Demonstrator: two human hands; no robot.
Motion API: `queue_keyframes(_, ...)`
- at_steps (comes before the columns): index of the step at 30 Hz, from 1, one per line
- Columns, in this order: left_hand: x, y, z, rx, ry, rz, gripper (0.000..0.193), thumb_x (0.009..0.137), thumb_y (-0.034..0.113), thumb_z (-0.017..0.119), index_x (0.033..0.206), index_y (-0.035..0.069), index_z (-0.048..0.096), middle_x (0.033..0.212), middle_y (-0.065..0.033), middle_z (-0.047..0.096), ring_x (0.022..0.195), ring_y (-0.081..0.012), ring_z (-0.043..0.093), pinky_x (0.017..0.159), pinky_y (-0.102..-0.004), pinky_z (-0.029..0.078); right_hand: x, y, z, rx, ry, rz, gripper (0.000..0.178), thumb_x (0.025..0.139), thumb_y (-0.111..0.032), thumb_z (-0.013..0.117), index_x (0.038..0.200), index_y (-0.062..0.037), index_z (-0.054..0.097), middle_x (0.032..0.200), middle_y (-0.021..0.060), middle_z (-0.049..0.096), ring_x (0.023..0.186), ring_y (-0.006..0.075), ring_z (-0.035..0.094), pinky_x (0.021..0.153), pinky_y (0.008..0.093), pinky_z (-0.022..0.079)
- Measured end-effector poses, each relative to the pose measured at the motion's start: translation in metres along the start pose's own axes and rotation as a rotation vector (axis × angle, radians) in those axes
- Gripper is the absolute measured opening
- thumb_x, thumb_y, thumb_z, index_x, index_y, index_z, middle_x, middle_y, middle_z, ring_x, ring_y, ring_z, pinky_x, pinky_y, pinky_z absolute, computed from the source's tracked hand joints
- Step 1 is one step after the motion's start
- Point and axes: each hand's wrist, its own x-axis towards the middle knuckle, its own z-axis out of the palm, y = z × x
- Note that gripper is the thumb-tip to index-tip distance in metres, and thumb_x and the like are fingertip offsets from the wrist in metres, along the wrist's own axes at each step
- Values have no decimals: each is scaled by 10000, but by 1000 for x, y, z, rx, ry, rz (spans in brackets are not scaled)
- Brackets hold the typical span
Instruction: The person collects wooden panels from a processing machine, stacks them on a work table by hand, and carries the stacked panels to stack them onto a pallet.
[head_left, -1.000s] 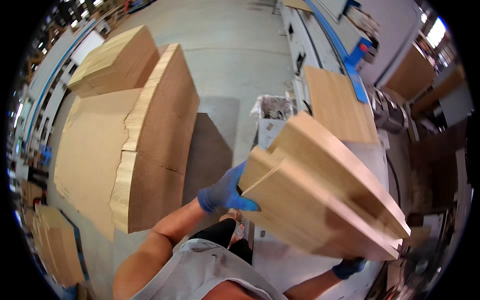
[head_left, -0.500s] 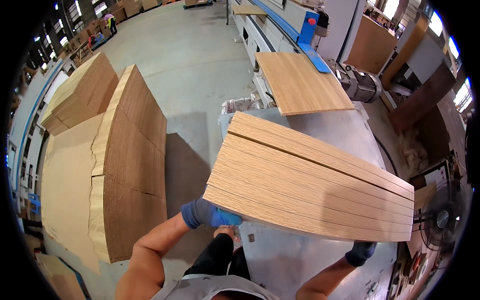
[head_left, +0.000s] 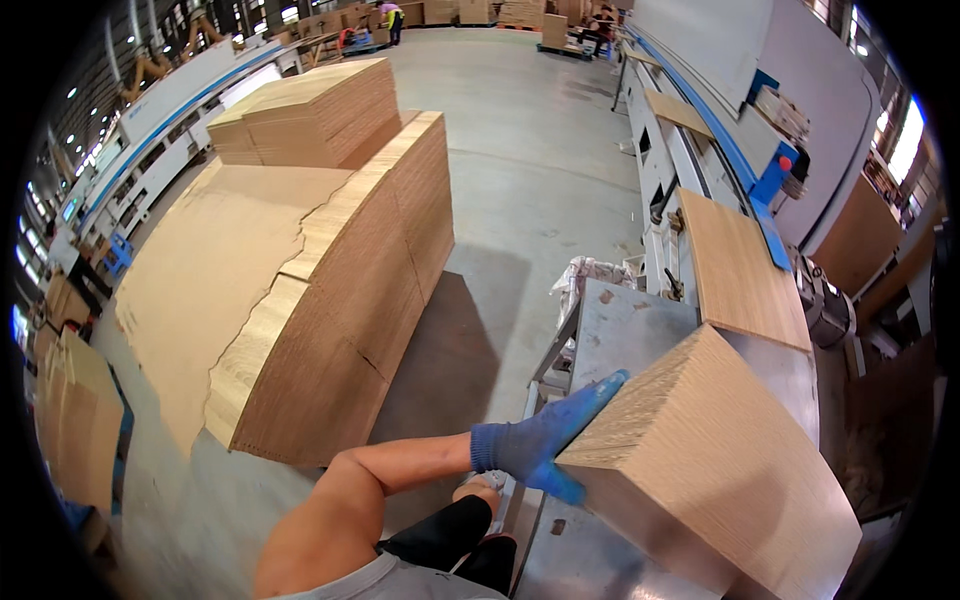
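My left hand [head_left: 548, 442], in a blue work glove, grips the left end of a thick block of stacked wood-grain boards [head_left: 745, 465]. The thumb lies along the layered end and the fingers wrap the lower corner. The block sits tilted over a grey metal table [head_left: 630, 325], at the lower right. Whether its underside touches the table is hidden. My right hand does not show.
A single board [head_left: 745, 265] lies on the long machine beyond the table, under a blue guard [head_left: 770, 235]. Large stacks of boards [head_left: 390, 240] stand on the left, with a torn cardboard sheet [head_left: 210, 270]. Concrete floor [head_left: 530, 150] runs between.
My view has swung left. The block has turned from showing its grooved layered edges to showing a broad smooth face. My right hand, partly visible under it before, is out of view.
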Motion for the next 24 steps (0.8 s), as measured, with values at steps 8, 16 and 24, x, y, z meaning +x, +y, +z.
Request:
queue_keyframes(8, -3, -13, 12, -75, 74, 95, 1224, 680, 385, 829, 1551, -14, 68, 1604, -248, 128, 1473, -392, 188, 1184, -455, 195, -36, -24, 13, -37, -71, 42, 646, 974, -427, 501, 1451, -3, 404, 1443, 181, 446, 1284, 333, 452, 1070, 482, 398)
queue_keyframes(16, -58, 54, -12, -47, 193, -36, 1109, 747, 355, 807, 1532, -47, 134, 1575, -245, 222, 1448, -366, 263, 1174, -433, 223, -95, -63, 41, -33, -249, 133, 641, 992, -449, 478, 1453, -8, 411, 1458, 180, 432, 1299, 335, 437, 1077, 490, 390)
queue_keyframes(24, -193, 228, -84, -279, 421, -760, 981, 772, 320, 804, 1500, -54, 264, 1412, -222, 509, 1256, -230, 530, 1028, -351, 430, -198, -102, 103, -122, -602, 403, 596, 1017, -420, 463, 1394, 42, 457, 1384, 181, 510, 1239, 333, 494, 1059, 454, 418)
